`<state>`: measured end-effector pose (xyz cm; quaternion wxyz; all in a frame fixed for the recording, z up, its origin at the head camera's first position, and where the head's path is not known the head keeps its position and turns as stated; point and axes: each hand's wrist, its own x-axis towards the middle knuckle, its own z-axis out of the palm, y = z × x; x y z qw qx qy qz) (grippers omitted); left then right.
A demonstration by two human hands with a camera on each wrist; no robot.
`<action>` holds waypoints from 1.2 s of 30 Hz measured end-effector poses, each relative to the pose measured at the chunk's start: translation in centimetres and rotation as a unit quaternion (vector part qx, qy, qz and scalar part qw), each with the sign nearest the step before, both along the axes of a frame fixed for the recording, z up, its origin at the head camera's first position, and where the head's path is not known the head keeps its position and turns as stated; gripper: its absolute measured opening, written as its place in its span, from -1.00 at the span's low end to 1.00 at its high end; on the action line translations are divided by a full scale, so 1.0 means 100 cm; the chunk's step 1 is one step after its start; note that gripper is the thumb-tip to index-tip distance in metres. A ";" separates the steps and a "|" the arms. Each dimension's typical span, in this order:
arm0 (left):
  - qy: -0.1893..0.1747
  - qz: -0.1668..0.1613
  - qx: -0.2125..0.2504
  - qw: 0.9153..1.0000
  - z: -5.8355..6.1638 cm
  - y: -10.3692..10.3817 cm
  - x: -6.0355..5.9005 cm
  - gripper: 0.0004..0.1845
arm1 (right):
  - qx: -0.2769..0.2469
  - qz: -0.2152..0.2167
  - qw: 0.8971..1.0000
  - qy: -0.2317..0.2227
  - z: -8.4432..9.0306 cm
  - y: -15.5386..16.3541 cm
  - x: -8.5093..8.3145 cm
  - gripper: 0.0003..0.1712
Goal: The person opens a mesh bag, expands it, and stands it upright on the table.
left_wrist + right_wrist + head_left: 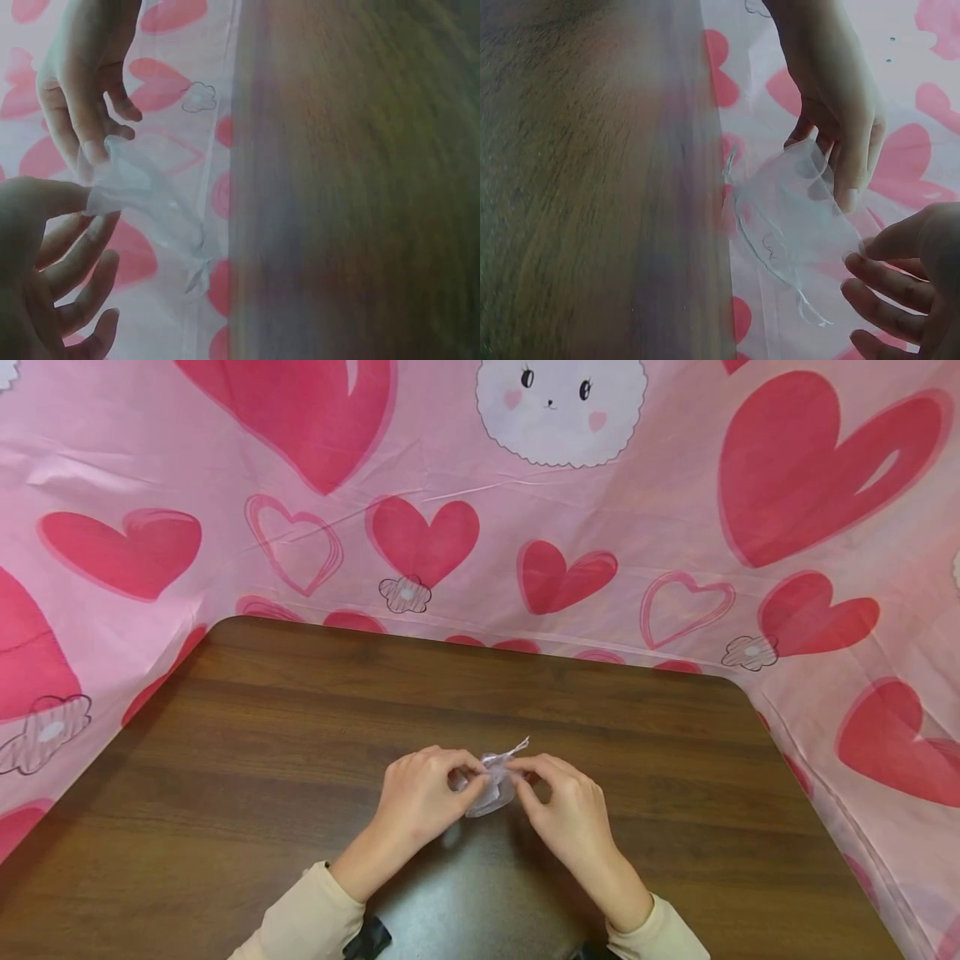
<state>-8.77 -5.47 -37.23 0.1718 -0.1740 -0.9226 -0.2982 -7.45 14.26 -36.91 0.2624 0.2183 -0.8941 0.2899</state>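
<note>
Partly hidden between the two hands, a small sheer white pouch (491,789) shows only its middle and a thin drawstring tail (519,747) sticking out on the far side; its mouth is covered by fingertips in the head view. Whether anything lies inside cannot be told, though the wrist views show pink hearts straight through the fabric. The pouch is held just above the dark wooden table (262,760), near its middle and toward the near edge. The left hand (422,797) pinches the pouch's left edge between thumb and forefinger, its other fingers loosely curled. The right hand (568,810) pinches the right edge the same way. Both wrists angle inward, cream sleeves (307,918) cut off at the near border. A pink heart-print cloth (675,527) walls the table's far side and both flanks.
</note>
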 end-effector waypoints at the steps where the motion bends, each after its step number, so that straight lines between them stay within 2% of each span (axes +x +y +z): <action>1: 0.004 0.001 0.004 1.000 0.000 0.000 0.000 -0.93 | 0.001 -0.003 1.000 0.000 0.000 0.000 0.000 -0.73; 8: 0.040 0.021 0.039 0.998 0.001 0.000 0.001 -0.92 | 0.012 -0.045 0.999 -0.023 0.002 -0.001 0.001 -0.66; 13: 0.047 0.034 0.045 0.997 0.001 -0.001 0.001 -0.88 | 0.014 -0.071 0.997 -0.030 0.003 0.000 0.001 -0.73; 18: 0.048 0.037 0.040 0.997 0.000 -0.001 0.000 -0.88 | 0.009 -0.075 0.997 -0.028 0.003 0.001 0.001 -0.85; 23: 0.046 0.026 0.037 0.998 -0.001 -0.001 -0.001 -0.85 | 0.009 -0.074 0.997 -0.028 0.002 0.001 0.001 -0.87; 30: 0.040 -0.014 0.020 0.999 -0.001 0.000 -0.002 -0.87 | 0.015 -0.068 0.997 -0.030 0.001 0.001 0.001 -0.82; 36: 0.047 -0.003 0.014 0.999 -0.001 0.000 -0.001 -0.93 | 0.018 -0.061 0.998 -0.018 0.000 0.000 0.001 -0.76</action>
